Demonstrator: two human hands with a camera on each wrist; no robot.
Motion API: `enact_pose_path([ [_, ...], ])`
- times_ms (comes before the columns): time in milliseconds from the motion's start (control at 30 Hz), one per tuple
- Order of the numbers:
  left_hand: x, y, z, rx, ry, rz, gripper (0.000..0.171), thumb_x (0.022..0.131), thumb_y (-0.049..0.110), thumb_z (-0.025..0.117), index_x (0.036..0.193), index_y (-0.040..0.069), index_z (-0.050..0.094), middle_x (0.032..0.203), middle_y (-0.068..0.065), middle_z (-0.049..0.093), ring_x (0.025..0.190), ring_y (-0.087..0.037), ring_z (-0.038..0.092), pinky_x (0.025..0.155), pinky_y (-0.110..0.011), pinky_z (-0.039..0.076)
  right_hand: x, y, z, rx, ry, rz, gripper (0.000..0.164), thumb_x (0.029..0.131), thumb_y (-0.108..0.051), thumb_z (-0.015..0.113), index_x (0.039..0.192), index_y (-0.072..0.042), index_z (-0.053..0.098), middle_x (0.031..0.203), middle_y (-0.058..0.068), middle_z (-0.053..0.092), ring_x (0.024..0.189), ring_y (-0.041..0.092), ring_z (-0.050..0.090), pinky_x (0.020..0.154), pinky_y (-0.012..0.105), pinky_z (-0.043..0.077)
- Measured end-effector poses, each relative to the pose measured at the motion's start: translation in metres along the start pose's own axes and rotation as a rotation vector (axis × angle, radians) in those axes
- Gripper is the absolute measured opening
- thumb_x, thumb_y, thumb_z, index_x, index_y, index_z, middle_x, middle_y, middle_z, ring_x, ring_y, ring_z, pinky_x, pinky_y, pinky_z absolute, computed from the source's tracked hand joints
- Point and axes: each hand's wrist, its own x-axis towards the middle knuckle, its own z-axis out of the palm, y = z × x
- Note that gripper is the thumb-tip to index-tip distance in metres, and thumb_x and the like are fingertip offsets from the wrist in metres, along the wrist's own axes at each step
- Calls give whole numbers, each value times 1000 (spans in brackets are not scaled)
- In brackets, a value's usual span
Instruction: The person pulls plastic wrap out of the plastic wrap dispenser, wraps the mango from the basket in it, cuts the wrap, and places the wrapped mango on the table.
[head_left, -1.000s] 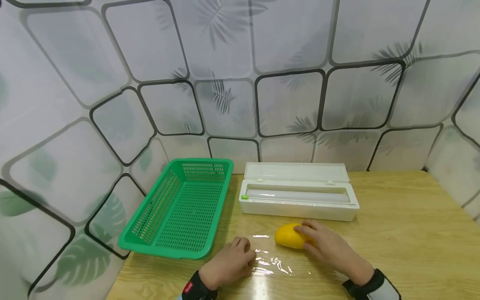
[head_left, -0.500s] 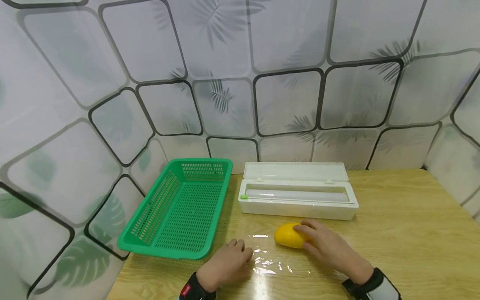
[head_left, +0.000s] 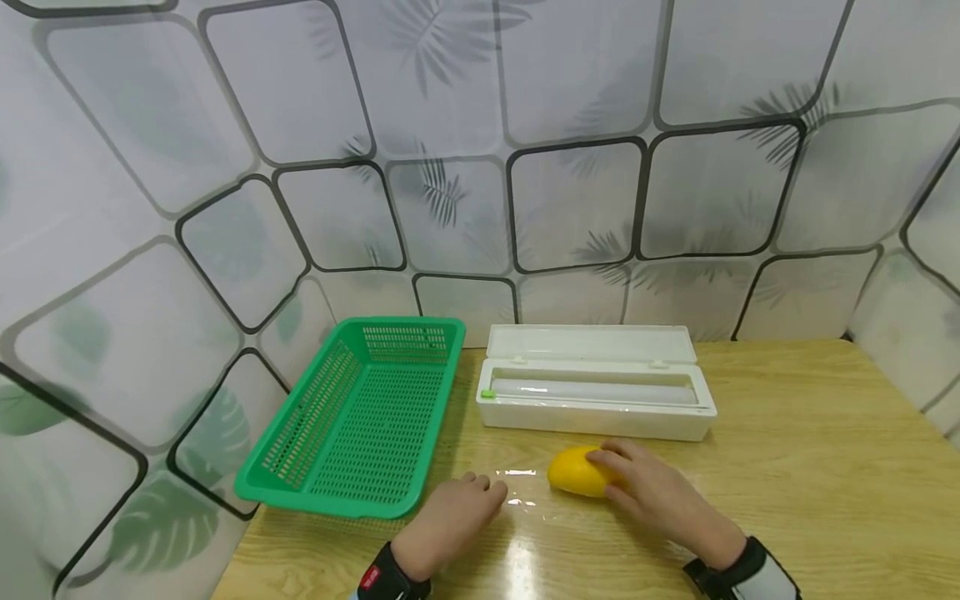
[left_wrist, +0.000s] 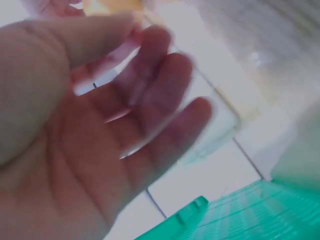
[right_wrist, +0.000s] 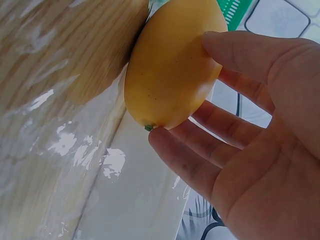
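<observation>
A yellow mango point(head_left: 576, 472) lies on clear plastic wrap point(head_left: 517, 472), in front of the white wrap dispenser point(head_left: 600, 417). My right hand point(head_left: 652, 492) holds the mango from its right end; in the right wrist view the thumb is on one side and fingertips touch the other, near the green stem spot. My left hand point(head_left: 453, 521) is at the wrap's left edge, between basket and mango. In the left wrist view its fingers point(left_wrist: 165, 85) are bent and the thumb tip meets the index finger, apparently pinching the wrap, which is hardly visible there.
A green perforated plastic basket point(head_left: 442, 417) stands at the left. The dispenser's lid point(head_left: 592, 343) is raised at the back, showing a roll inside and a small green slider point(head_left: 487, 394). A patterned curtain point(head_left: 465, 208) hangs behind the wooden table point(head_left: 810, 433).
My left hand has shifted slightly left, and its fingers have changed posture. Glints on the wrap's near part have faded. My right hand and the mango have stayed in place.
</observation>
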Motion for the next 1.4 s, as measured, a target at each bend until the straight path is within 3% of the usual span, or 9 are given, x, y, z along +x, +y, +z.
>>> enact_pose_path([
  [200,10,-1,-3,67,219,14,11,90,15,68,91,16,56,74,6,56,62,-9,49,45,-19,32,1,-1,-2,9,-20,4,40,84,-12,78,122,-14,65,117,9,61,97,25,63,82,44,55],
  [400,20,0,-10,46,354,30,14,90,13,68,95,17,56,73,8,53,59,-7,44,43,-15,23,1,0,-1,18,-31,8,39,85,-12,78,122,-13,66,117,11,61,98,25,62,82,45,55],
  [600,41,5,-21,13,465,48,5,95,12,58,97,16,60,74,7,55,59,-6,45,44,-14,24,2,3,-2,41,-14,-3,38,84,-8,76,121,-10,66,116,13,60,96,25,61,81,45,55],
  [733,53,10,-25,38,471,55,7,95,12,57,97,17,61,74,7,55,60,-6,48,46,-14,28,2,3,-1,83,-12,-12,37,85,-6,75,121,-8,66,117,18,60,98,31,62,82,49,54],
  [967,71,18,-31,84,425,79,17,91,10,69,104,20,65,87,8,66,66,-5,57,49,-15,41,2,1,1,134,-72,18,34,88,-6,73,121,-8,65,121,17,60,101,32,63,83,49,54],
  [1233,103,28,-19,62,399,62,12,94,10,66,102,20,64,83,8,64,61,-4,51,43,-14,30,1,2,0,116,-45,-14,34,87,-6,74,120,-9,64,123,16,61,103,33,63,84,48,54],
  [1333,115,34,-13,64,375,63,11,94,13,67,101,20,62,83,9,62,62,-3,50,44,-14,28,1,1,0,134,-40,33,35,85,-5,76,117,-8,63,119,11,64,104,29,64,86,46,54],
  [1400,121,38,-9,60,357,63,10,94,14,67,100,20,61,82,9,62,63,-3,52,45,-14,30,1,0,-1,170,-52,117,37,83,-4,78,116,-7,60,116,10,65,104,27,64,87,45,54],
])
